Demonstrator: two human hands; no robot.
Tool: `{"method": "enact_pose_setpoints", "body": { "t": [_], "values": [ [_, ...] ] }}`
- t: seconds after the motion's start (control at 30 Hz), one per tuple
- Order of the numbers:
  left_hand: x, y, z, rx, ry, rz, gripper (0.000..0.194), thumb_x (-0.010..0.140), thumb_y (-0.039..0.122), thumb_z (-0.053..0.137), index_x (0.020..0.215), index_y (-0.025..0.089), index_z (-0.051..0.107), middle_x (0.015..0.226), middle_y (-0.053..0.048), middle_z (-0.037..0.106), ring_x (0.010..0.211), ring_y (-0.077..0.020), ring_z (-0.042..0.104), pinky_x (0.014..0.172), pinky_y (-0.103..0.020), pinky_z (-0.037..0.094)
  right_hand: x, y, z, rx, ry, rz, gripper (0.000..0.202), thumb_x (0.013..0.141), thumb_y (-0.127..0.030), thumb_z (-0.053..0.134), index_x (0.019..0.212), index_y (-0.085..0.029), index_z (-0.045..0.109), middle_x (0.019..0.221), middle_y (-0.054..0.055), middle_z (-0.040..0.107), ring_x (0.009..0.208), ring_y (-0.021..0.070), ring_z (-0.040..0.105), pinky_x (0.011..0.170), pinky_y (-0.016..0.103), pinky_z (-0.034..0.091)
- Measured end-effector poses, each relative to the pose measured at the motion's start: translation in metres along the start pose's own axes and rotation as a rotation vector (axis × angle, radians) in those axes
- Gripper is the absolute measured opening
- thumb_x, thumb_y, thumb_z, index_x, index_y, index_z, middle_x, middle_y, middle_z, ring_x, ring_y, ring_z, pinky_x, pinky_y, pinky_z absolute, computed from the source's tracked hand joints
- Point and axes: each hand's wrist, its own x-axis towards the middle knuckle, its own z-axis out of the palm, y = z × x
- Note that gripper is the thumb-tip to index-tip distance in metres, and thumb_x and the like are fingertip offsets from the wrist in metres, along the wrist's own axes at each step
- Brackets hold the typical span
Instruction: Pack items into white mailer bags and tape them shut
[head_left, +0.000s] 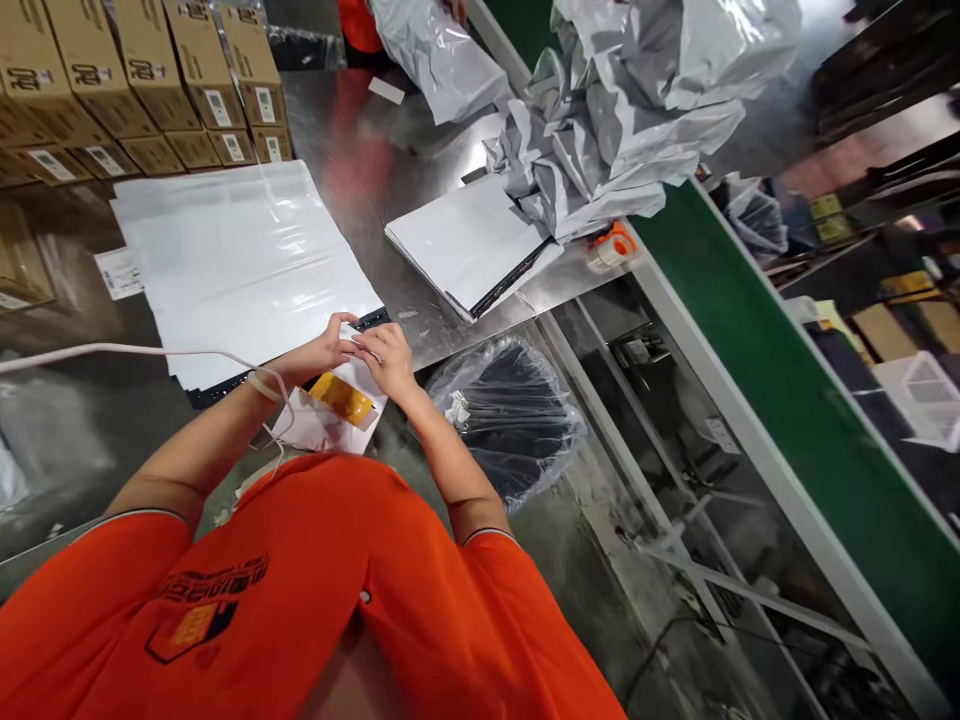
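Observation:
Both my hands meet at the near edge of a stack of white plastic mailer bags [247, 260] on the metal table. My left hand [328, 347] has its fingers bent towards my right hand [384, 355], and the fingertips nearly touch over a white sheet or bag. What the fingers grip, if anything, is too small to make out. Just below them, a yellow-orange packet [343, 398] lies on white paper [319, 425] close to my body. A pale cord crosses my left forearm.
Brown boxes [142, 75] stand at the back left. A second white stack [469, 240], crumpled grey-white bags [600, 130] and an orange tape dispenser [613, 245] are to the right. Beyond runs a green conveyor [750, 300]. A bagged dark bundle [510, 420] sits below the table edge.

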Motion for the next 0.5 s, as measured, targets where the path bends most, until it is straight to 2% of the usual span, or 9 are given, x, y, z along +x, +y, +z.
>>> {"method": "enact_pose_setpoints", "body": {
  "t": [0.1,0.23,0.37,0.5],
  "values": [
    [0.003,-0.003,0.006,0.014,0.002,-0.005,0.091,0.071,0.008,0.075,0.153,0.029,0.043,0.104,0.001,0.084,0.111,-0.0265,0.086,0.094,-0.035,0.056,0.007,0.002,0.004,-0.022,-0.033,-0.061,0.01,0.115,-0.026,0.085,0.109,-0.025,0.093,0.114,0.01,0.078,0.119,0.0293,0.061,0.109,0.045,0.056],
    [0.005,-0.003,0.011,-0.02,-0.002,-0.045,0.092,0.068,0.006,0.072,0.151,0.03,0.041,0.099,0.004,0.083,0.109,-0.0262,0.087,0.095,-0.035,0.057,0.005,0.003,0.005,-0.044,-0.04,-0.078,0.03,0.119,-0.032,0.076,0.092,-0.024,0.085,0.105,0.011,0.074,0.113,0.0301,0.06,0.104,0.046,0.054],
    [0.002,0.006,0.003,-0.063,0.037,-0.077,0.091,0.067,0.012,0.08,0.146,0.033,0.041,0.115,-0.003,0.089,0.116,-0.0277,0.087,0.107,-0.043,0.061,-0.009,0.005,-0.006,0.062,0.007,-0.025,0.035,0.122,-0.035,0.067,0.089,-0.025,0.075,0.106,0.011,0.073,0.111,0.0293,0.06,0.108,0.047,0.054],
    [-0.004,0.019,-0.01,-0.162,0.073,-0.151,0.093,0.058,0.011,0.084,0.141,0.03,0.047,0.125,-0.014,0.09,0.128,-0.039,0.088,0.117,-0.059,0.063,-0.025,0.007,-0.019,0.217,0.116,0.177,0.034,0.116,-0.036,0.069,0.085,-0.025,0.066,0.102,0.009,0.071,0.108,0.0276,0.061,0.11,0.045,0.054]
  ]
}}
